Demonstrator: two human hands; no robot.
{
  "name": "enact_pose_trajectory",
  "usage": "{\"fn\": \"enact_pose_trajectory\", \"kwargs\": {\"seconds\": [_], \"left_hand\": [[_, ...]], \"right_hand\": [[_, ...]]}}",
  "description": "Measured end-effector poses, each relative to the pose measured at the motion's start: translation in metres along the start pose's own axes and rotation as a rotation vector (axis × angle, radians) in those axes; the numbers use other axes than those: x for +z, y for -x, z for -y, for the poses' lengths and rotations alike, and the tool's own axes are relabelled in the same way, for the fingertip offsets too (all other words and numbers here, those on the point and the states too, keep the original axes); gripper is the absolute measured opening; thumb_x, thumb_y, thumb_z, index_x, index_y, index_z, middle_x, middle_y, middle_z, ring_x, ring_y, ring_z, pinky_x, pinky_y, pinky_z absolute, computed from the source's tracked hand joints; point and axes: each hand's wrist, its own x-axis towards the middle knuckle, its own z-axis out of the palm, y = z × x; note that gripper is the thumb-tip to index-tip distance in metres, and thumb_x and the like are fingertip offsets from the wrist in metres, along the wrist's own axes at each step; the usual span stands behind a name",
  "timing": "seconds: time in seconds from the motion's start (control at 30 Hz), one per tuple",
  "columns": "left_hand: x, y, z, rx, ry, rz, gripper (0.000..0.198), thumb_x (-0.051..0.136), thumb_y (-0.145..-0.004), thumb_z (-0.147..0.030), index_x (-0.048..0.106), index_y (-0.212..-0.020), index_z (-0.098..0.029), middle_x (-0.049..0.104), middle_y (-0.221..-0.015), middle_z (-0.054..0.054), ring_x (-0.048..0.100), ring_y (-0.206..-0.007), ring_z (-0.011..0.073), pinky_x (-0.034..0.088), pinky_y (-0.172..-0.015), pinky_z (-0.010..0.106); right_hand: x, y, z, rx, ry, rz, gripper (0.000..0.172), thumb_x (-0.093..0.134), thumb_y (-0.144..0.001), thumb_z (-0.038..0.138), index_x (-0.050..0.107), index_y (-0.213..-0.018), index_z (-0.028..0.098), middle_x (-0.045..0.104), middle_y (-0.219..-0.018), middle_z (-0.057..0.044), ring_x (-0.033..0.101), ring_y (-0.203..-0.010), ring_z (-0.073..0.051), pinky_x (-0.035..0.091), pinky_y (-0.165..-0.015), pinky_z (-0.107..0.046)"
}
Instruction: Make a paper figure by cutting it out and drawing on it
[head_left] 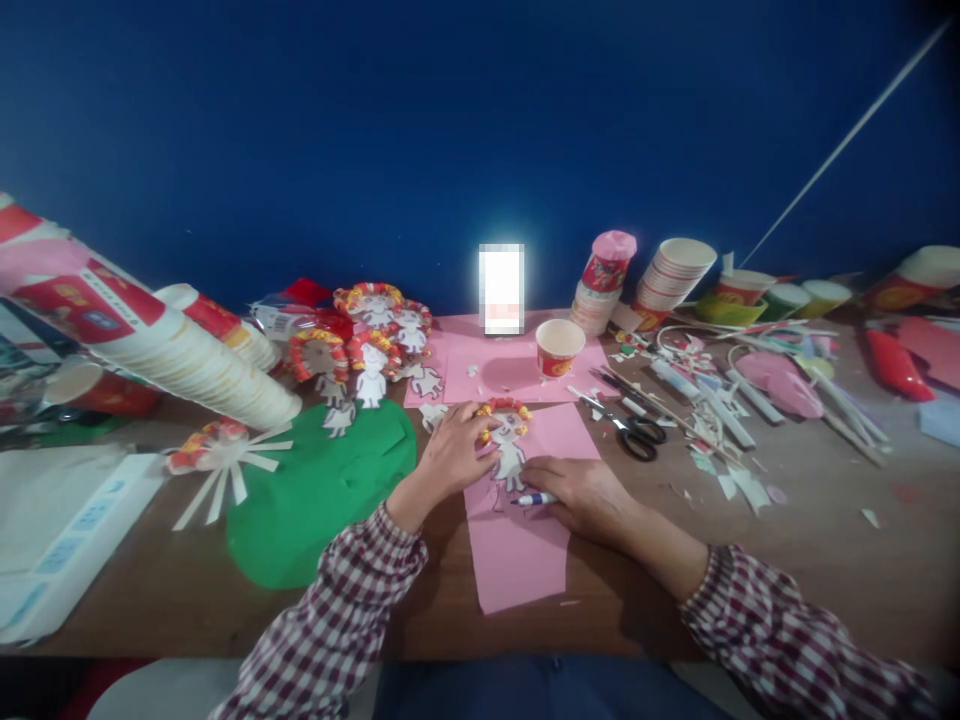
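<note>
On a pink paper sheet (525, 570) lies a white paper cut-out figure (510, 464) with a red and yellow ring around its head. My left hand (454, 450) grips the figure's left side with bent fingers. From the right, my right hand (581, 490) rests low beside the figure, its fingertips near the figure's lower body. A white marker pen (535, 498) with a dark tip sticks out from under that hand, pointing left. Faint dark outlines show on the pink sheet just below the figure; the hands partly hide it.
Similar ringed figures (370, 375) stand at the back left, near a green sheet (322, 510). Tall stacked paper cups (202, 365) lean at left. Ahead stands a single paper cup (559, 352). Scissors (636, 438) and paper scraps (739, 480) lie at right.
</note>
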Motion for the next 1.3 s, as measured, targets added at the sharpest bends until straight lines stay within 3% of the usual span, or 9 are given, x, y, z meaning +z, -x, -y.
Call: {"fn": "enact_pose_trajectory", "kwargs": {"seconds": [1.3], "left_hand": [[-0.0005,0.0007,0.0024,0.051,-0.010,-0.010,0.037,0.065,-0.075,-0.031,0.063,-0.111,-0.022,0.054,-0.119,0.010,0.051,-0.114,0.0278,0.043,-0.098,0.042]], "right_hand": [[-0.0012,0.0002,0.0023,0.015,0.034,-0.003,0.038,0.057,-0.089,0.041,0.057,-0.121,0.020,0.063,-0.123,-0.010,0.064,-0.102,-0.019,0.050,-0.086,-0.027]]}}
